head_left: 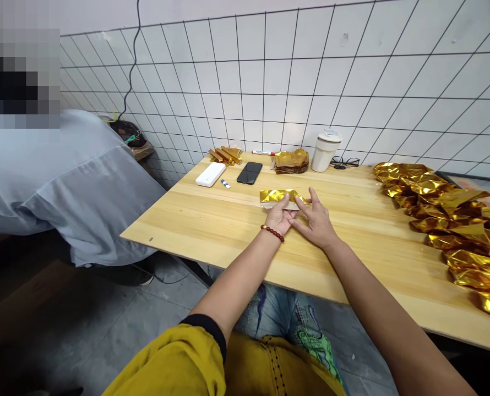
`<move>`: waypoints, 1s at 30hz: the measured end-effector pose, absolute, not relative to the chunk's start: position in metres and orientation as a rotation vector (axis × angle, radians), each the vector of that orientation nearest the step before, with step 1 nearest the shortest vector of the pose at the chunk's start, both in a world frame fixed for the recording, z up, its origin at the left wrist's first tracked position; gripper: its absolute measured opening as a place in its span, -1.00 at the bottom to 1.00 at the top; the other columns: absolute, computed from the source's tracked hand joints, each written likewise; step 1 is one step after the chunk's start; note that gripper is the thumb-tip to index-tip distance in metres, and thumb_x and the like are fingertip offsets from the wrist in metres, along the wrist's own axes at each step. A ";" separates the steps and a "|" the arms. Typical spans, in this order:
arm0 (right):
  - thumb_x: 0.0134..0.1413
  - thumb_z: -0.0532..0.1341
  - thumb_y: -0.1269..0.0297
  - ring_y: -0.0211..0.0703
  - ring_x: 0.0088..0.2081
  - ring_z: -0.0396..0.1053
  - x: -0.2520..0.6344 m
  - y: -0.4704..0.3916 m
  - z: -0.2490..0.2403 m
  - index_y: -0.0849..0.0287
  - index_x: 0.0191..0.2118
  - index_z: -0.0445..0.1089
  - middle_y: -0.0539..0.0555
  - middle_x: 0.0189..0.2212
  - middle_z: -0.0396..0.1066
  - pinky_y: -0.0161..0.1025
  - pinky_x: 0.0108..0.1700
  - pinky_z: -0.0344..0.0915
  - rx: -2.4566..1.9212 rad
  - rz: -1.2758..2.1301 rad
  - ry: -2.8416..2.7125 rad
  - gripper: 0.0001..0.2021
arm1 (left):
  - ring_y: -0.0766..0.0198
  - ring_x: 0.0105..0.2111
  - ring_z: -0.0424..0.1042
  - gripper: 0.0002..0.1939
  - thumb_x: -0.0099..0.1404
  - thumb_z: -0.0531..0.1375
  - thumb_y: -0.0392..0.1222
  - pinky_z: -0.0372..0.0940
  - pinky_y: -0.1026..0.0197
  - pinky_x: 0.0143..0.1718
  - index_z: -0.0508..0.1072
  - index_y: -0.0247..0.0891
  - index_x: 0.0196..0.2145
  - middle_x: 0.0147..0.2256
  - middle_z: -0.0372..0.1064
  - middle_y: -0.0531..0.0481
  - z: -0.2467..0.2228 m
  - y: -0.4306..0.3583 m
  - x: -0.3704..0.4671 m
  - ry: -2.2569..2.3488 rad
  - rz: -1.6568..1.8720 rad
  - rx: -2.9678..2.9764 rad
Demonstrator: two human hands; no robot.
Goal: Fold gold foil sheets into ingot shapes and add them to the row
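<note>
A folded strip of gold foil paper [277, 196], pale along its near edge, lies across the fingers of my left hand [281, 215]. The left thumb presses on top of it. My right hand [317, 221] is beside it with fingers spread, and the index fingertip touches the right end of the foil. Some of the strip's right end is hidden behind the fingers. Beyond my hands a stack of flat gold foil paper [291, 161] rests near the wall. Crumpled, puffed gold foil pieces [447, 212] run in a row down the table's right side.
On the wooden table [212, 231] are a black phone [250, 172], a white power bank [210, 174], a small blue-white item [226, 183], narrow foil strips [225, 155], a marker [262, 152], a white cup [326, 150] and glasses [344, 161]. A person in grey sits left.
</note>
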State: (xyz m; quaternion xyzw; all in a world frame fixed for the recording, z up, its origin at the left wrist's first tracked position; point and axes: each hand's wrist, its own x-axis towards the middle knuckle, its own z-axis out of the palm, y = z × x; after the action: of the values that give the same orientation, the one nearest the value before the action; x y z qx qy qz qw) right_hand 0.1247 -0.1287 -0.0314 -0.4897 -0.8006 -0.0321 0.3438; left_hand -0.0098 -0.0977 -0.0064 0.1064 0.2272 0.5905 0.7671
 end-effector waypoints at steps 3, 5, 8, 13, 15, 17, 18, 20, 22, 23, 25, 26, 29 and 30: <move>0.08 0.23 -0.10 0.22 0.20 0.21 0.126 -0.126 -0.033 -0.01 0.26 0.24 0.23 0.41 -0.24 0.22 0.14 0.17 -1.236 0.091 -2.018 -0.35 | 0.32 -0.29 0.51 -0.78 0.08 0.24 -0.54 0.36 0.24 -0.07 0.48 -0.33 -0.33 -0.35 0.50 -0.02 -0.007 -0.098 -0.008 0.561 1.289 0.275; 0.09 0.23 -0.09 0.13 0.18 0.24 0.128 -0.124 -0.032 0.01 0.13 0.39 0.21 0.36 -0.02 0.14 0.16 0.19 -1.162 0.262 -1.899 -0.47 | 0.31 -0.31 0.49 -0.68 -0.02 0.23 -0.59 0.37 0.19 -0.09 0.48 -0.32 -0.29 -0.35 0.50 -0.01 -0.008 -0.099 -0.007 0.607 1.329 0.324; 0.08 0.24 -0.06 -0.03 -0.01 0.39 0.133 -0.121 -0.028 0.07 -0.11 0.51 0.18 0.08 0.37 -0.01 0.05 0.32 -1.121 0.470 -1.561 -0.63 | 0.25 -0.31 0.49 -0.57 -0.13 0.23 -0.60 0.37 0.13 -0.10 0.50 -0.30 -0.27 -0.33 0.50 0.01 -0.009 -0.102 -0.004 0.672 1.353 0.471; -0.22 0.42 -0.05 -0.29 -0.50 0.31 0.136 -0.118 -0.025 0.14 -0.30 0.48 -0.02 -0.46 0.43 -0.28 -0.39 0.34 -1.138 0.827 -1.256 -0.59 | 0.19 -0.35 0.48 -0.62 -0.26 0.30 -0.58 0.35 0.14 -0.15 0.49 -0.32 -0.40 -0.45 0.47 0.03 -0.012 -0.103 -0.004 0.852 1.219 0.838; -0.29 0.45 -0.03 -0.34 -0.57 0.23 0.134 -0.119 -0.025 0.16 -0.43 0.45 -0.07 -0.58 0.36 -0.33 -0.48 0.25 -1.124 0.935 -1.231 -0.62 | 0.25 -0.40 0.45 -0.51 -0.28 0.34 -0.56 0.34 0.16 -0.19 0.47 -0.29 -0.31 -0.47 0.47 0.07 -0.012 -0.101 -0.006 0.855 1.204 0.872; -0.33 0.48 0.00 -0.37 -0.61 0.18 0.133 -0.119 -0.025 0.17 -0.47 0.43 -0.09 -0.63 0.33 -0.36 -0.54 0.17 -1.111 0.992 -1.169 -0.62 | 0.30 -0.43 0.44 -0.37 -0.28 0.38 -0.54 0.33 0.20 -0.22 0.43 -0.27 -0.17 -0.45 0.47 0.08 -0.013 -0.101 -0.007 0.825 1.230 0.832; -0.34 0.48 0.01 -0.38 -0.62 0.16 0.132 -0.119 -0.024 0.16 -0.47 0.43 -0.10 -0.65 0.32 -0.37 -0.55 0.14 -1.102 1.003 -1.130 -0.62 | 0.32 -0.43 0.44 -0.35 -0.27 0.40 -0.51 0.33 0.22 -0.24 0.42 -0.27 -0.14 -0.43 0.48 0.07 -0.013 -0.101 -0.007 0.804 1.238 0.808; -0.36 0.49 0.04 -0.39 -0.62 0.16 0.132 -0.119 -0.023 0.16 -0.47 0.42 -0.11 -0.66 0.31 -0.39 -0.56 0.11 -1.075 1.011 -1.055 -0.62 | 0.37 -0.47 0.41 -0.46 -0.23 0.44 -0.42 0.30 0.27 -0.33 0.42 -0.31 -0.22 -0.45 0.46 0.05 -0.014 -0.102 -0.005 0.771 1.218 0.801; -0.36 0.49 0.06 -0.39 -0.61 0.18 0.132 -0.119 -0.023 0.16 -0.47 0.41 -0.11 -0.65 0.32 -0.39 -0.54 0.13 -1.049 1.011 -1.001 -0.64 | 0.42 -0.54 0.35 -0.64 -0.13 0.45 -0.30 0.25 0.31 -0.44 0.42 -0.35 -0.36 -0.51 0.40 0.05 -0.014 -0.105 -0.002 0.771 1.167 0.851; -0.36 0.49 0.08 -0.39 -0.60 0.19 0.132 -0.118 -0.022 0.16 -0.48 0.41 -0.11 -0.63 0.33 -0.38 -0.52 0.15 -1.041 1.005 -0.991 -0.64 | 0.44 -0.58 0.32 -0.70 -0.08 0.43 -0.27 0.21 0.32 -0.49 0.41 -0.36 -0.41 -0.54 0.38 0.06 -0.013 -0.107 -0.001 0.785 1.143 0.883; -0.33 0.48 0.09 -0.37 -0.56 0.23 0.132 -0.117 -0.022 0.15 -0.45 0.40 -0.10 -0.58 0.35 -0.37 -0.49 0.20 -1.029 0.956 -0.990 -0.66 | 0.44 -0.62 0.30 -0.78 0.00 0.39 -0.29 0.17 0.33 -0.55 0.41 -0.36 -0.44 -0.58 0.35 0.07 -0.012 -0.110 0.001 0.824 1.119 0.932; -0.29 0.46 0.09 -0.36 -0.55 0.24 0.132 -0.116 -0.022 0.15 -0.42 0.40 -0.10 -0.56 0.36 -0.36 -0.47 0.22 -1.023 0.911 -0.994 -0.66 | 0.44 -0.63 0.30 -0.81 0.01 0.37 -0.32 0.16 0.33 -0.57 0.41 -0.36 -0.44 -0.59 0.35 0.07 -0.010 -0.111 0.002 0.843 1.109 0.946; -0.20 0.41 0.08 -0.33 -0.50 0.29 0.133 -0.114 -0.022 0.12 -0.25 0.38 -0.10 -0.50 0.35 -0.34 -0.41 0.29 -1.017 0.735 -1.016 -0.63 | 0.44 -0.66 0.28 -0.86 0.04 0.33 -0.37 0.16 0.34 -0.59 0.40 -0.35 -0.46 -0.63 0.32 0.09 -0.007 -0.114 0.002 0.875 1.064 0.992; -0.17 0.39 0.07 -0.32 -0.49 0.30 0.134 -0.114 -0.023 0.11 -0.20 0.36 -0.09 -0.47 0.35 -0.33 -0.40 0.30 -1.026 0.679 -1.032 -0.60 | 0.44 -0.66 0.28 -0.86 0.04 0.32 -0.38 0.15 0.34 -0.59 0.40 -0.35 -0.47 -0.63 0.32 0.09 -0.006 -0.115 0.002 0.877 1.056 1.006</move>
State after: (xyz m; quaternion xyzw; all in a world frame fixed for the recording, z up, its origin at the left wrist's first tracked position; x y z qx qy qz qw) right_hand 0.1337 -0.1143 -0.0226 -0.4596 -0.4622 0.3044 0.6946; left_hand 0.0022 -0.1146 -0.0062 0.4443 0.3876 0.4665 0.6593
